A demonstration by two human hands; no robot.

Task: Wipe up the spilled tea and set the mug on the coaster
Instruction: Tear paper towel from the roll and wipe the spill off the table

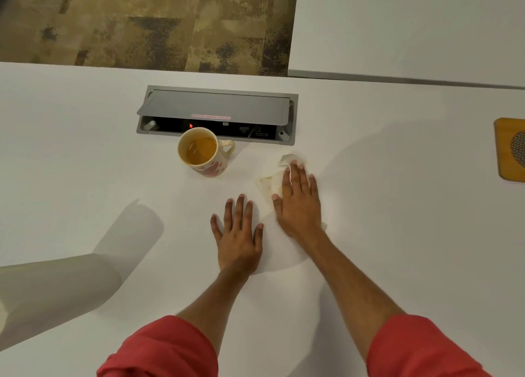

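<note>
A cream mug [205,152] with red hearts stands upright on the white table [397,206], partly full of amber tea, its handle pointing right. My right hand [298,203] lies flat, pressing a crumpled white paper towel [270,184] onto the table just right of the mug. My left hand [238,234] rests flat on the table with fingers spread, holding nothing, beside the right hand. A wooden coaster [508,149] sits at the far right edge, partly cut off. No tea puddle shows apart from a faint yellow stain on the towel.
A grey power socket box [217,106] with its lid raised is set into the table right behind the mug. A white paper towel roll [56,294] lies at the lower left. Patterned carpet [142,21] shows beyond the table's far edge.
</note>
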